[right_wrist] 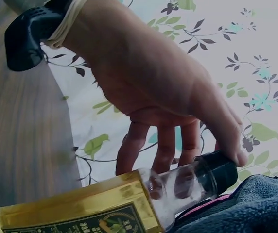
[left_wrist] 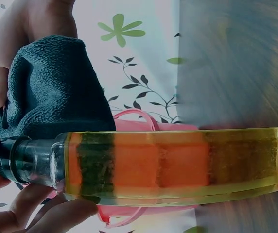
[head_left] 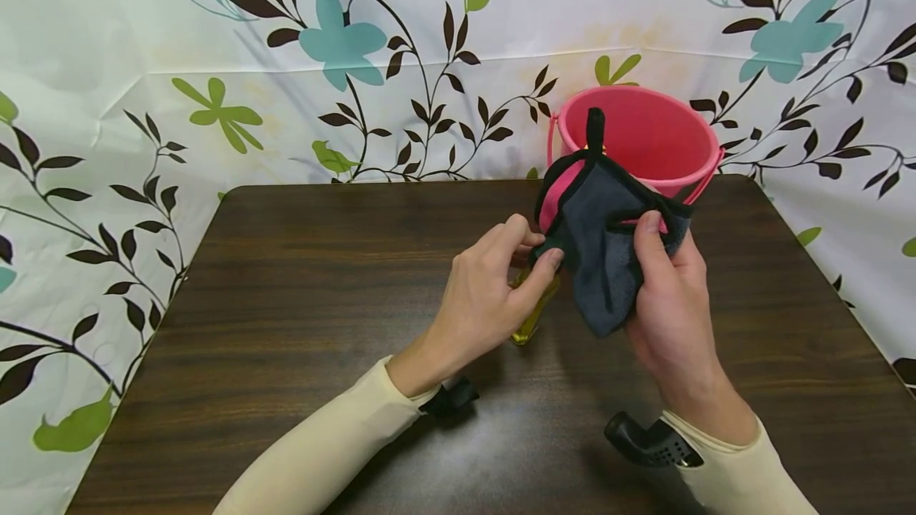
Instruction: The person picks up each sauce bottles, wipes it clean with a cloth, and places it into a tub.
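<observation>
In the head view, right of centre, we see the left hand (head_left: 478,286) with its thumb and fingers bent close together at the top of a yellow bottle (head_left: 525,329), whose lower end shows beneath. The right hand (head_left: 673,304) grips a dark cloth (head_left: 597,237) with pink parts, thumb in front. We judge that the step in hand is bringing cloth and bottle together; the next move seems to call for a steady left grip while the right hand lays the cloth on the glass. A pink bucket (head_left: 644,129) stands at the upper right, directly behind the cloth, and could crowd a wide swing on that side. The brown table (head_left: 322,284) fills the middle, with a patterned sheet (head_left: 401,30) behind.

In the left wrist view, the bottle lies across the frame, its dark cap (left_wrist: 8,158) at the left edge between our left fingers. The cloth, upper left, hangs beside the neck; we cannot tell if they touch.

In the right wrist view, the left thumb presses the cap, with 3 fingers behind the neck. The label (right_wrist: 117,223) faces us at the bottom; the cloth fills the lower right.
</observation>
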`<state>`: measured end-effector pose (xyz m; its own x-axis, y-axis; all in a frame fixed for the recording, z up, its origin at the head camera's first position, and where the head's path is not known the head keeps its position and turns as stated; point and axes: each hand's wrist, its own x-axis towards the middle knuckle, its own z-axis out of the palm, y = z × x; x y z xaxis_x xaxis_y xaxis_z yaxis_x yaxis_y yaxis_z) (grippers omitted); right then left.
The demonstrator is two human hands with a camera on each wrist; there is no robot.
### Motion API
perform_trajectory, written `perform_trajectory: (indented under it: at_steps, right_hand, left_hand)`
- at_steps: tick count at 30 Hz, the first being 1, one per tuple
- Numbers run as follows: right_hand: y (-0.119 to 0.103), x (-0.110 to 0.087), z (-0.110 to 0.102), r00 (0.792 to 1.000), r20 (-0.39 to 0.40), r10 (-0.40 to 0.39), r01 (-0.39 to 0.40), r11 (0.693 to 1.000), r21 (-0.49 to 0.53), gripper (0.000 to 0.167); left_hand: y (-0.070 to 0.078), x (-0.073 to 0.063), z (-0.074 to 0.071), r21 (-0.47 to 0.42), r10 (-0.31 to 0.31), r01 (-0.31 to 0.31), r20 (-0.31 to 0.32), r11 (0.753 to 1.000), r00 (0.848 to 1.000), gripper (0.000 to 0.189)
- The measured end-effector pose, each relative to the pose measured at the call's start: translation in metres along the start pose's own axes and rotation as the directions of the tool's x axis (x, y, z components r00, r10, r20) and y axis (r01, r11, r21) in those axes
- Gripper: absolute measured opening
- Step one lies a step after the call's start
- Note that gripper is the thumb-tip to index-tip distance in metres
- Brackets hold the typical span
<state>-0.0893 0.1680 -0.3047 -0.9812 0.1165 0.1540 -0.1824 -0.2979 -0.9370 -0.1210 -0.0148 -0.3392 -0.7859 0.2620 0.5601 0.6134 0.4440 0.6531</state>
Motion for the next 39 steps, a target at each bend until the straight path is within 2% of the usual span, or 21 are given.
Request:
perform_trajectory:
  at_steps: [16, 25, 31, 34, 39]
  right_hand:
    - [0.007, -0.004, 0.0, 0.998, -0.053, 0.018, -0.024, 0.994, -0.105, 0.032]
    - [0.017, -0.009, 0.001, 1.0, -0.024, 0.007, -0.011, 0.982, -0.187, 0.045]
    - [0.029, -0.018, 0.005, 0.999, -0.046, 0.025, -0.036, 0.971, -0.236, 0.032]
    - [0.034, -0.022, 0.008, 1.0, -0.013, 0.007, -0.009, 0.975, -0.223, 0.027]
    - [0.043, -0.024, 0.013, 0.998, 0.069, -0.015, 0.024, 0.989, -0.144, 0.03]
  left_hand:
    - [0.0, 0.0, 0.0, 0.008, -0.007, 0.007, -0.005, 1.0, 1.0, 0.02]
    - [0.001, 0.001, 0.001, 0.001, -0.024, 0.024, 0.001, 1.0, 1.0, 0.022]
    - [0.002, 0.002, 0.002, 0.01, -0.03, 0.03, 0.006, 0.999, 1.0, 0.023]
    - [0.003, 0.002, 0.001, 0.015, -0.029, 0.029, 0.001, 0.999, 1.0, 0.023]
    - [0.003, 0.001, 0.001, 0.009, -0.026, 0.026, -0.01, 1.0, 1.0, 0.023]
